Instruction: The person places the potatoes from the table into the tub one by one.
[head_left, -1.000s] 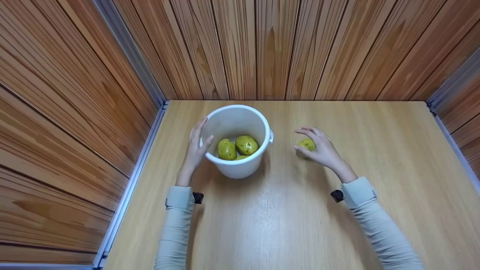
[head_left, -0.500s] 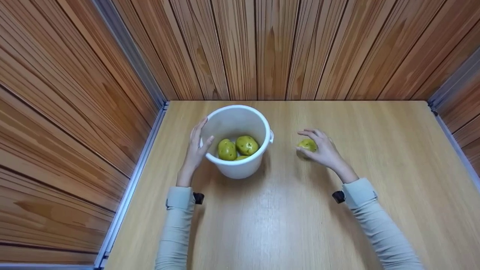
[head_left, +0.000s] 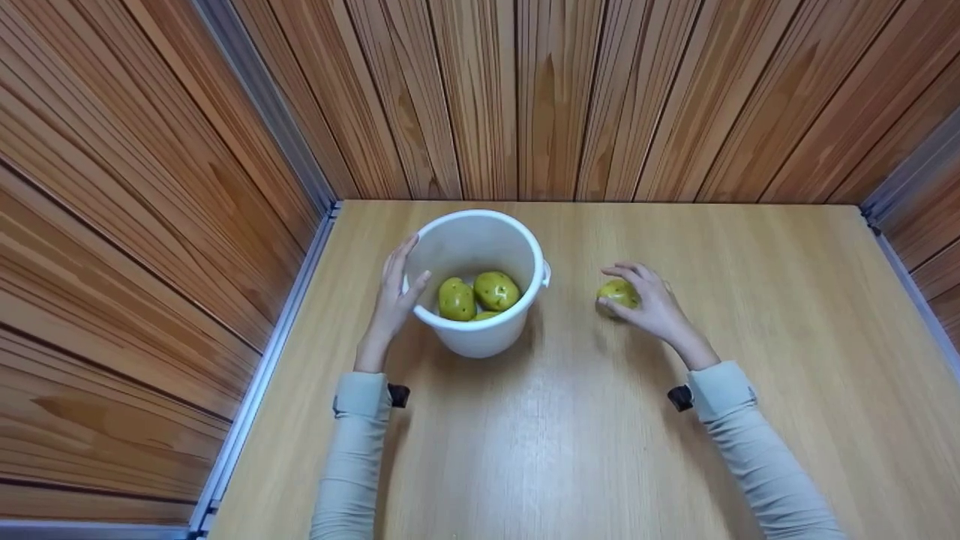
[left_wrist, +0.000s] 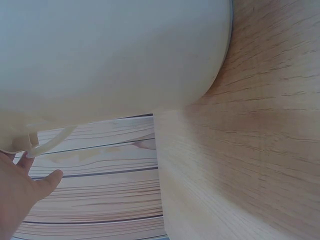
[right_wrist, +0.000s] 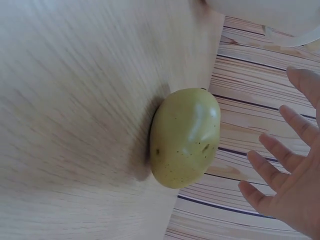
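A white bucket (head_left: 480,341) stands on the table with several green-yellow potatoes (head_left: 495,291) at its bottom. My left hand (head_left: 391,300) rests against the bucket's left side, its fingertips at the rim and its thumb held apart. In the left wrist view the left hand's fingers (left_wrist: 25,162) are partly hidden behind the bucket's rim and handle. Another potato (right_wrist: 185,138) lies on the table to the bucket's right. Over it hovers my right hand (head_left: 654,306), fingers spread; the right wrist view shows a gap between these fingers (right_wrist: 280,152) and the potato.
The wooden table (head_left: 540,450) is bounded by plank walls (head_left: 547,97) at the back and both sides. Metal strips (head_left: 262,360) run along its side edges. A white handle (left_wrist: 52,142) hangs at the bucket's left side.
My right hand has shifted slightly to the right, bringing its spread fingers further over the potato on the table. The left hand and the bucket have stayed in place.
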